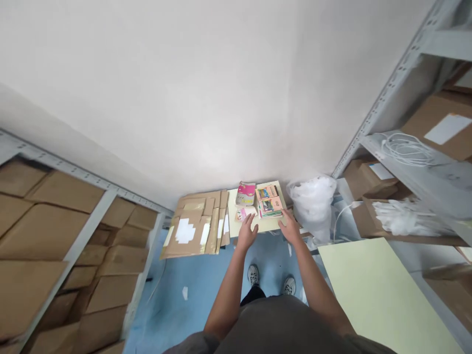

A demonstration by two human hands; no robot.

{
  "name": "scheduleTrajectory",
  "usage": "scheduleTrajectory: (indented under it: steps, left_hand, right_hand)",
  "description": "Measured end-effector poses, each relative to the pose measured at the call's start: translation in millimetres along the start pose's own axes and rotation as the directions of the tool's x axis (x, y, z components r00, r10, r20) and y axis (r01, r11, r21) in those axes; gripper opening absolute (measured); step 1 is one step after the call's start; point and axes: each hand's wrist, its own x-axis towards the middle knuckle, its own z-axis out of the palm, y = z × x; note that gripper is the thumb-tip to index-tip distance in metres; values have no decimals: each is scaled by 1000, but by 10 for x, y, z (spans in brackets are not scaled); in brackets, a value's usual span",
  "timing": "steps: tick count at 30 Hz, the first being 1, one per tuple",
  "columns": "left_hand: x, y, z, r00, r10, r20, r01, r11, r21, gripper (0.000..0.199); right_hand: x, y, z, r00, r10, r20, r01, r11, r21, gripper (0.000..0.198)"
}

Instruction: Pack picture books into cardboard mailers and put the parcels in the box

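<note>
My left hand [248, 232] is open at the front of a small cream table [263, 226], its fingertips by a pale pink printed packet [245, 213]. Whether they touch it I cannot tell. Behind that packet lies a pink and grey booklet or pack [246, 193]. To the right, colourful printed cards or booklets [270, 204] lie in a group, an orange-toned one uppermost. My right hand [290, 227], fingers apart and holding nothing, is at the table's right front edge, just beside this group.
Flattened cardboard boxes [197, 223] stand left of the table. A white plastic bag [313, 206] bulges on the right, near a pale yellow board [387, 295]. Shelves of cardboard boxes [118, 260] line the left; more shelving [424, 157] with a coiled white cable [405, 150] lines the right.
</note>
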Motion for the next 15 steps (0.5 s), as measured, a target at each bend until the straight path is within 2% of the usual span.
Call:
scheduleTrajectory:
  steps: [7, 15]
  left_hand:
    - [-81, -500, -465, 995, -90, -48, 85, 992, -94, 57]
    - [260, -1077, -978, 1000, 9, -25, -13, 990, -141, 54]
  right_hand:
    - [148, -333, 428, 996, -29, 82, 32, 999, -35, 61]
    - [345, -729, 1076, 998, -6, 59, 14, 990, -140, 60]
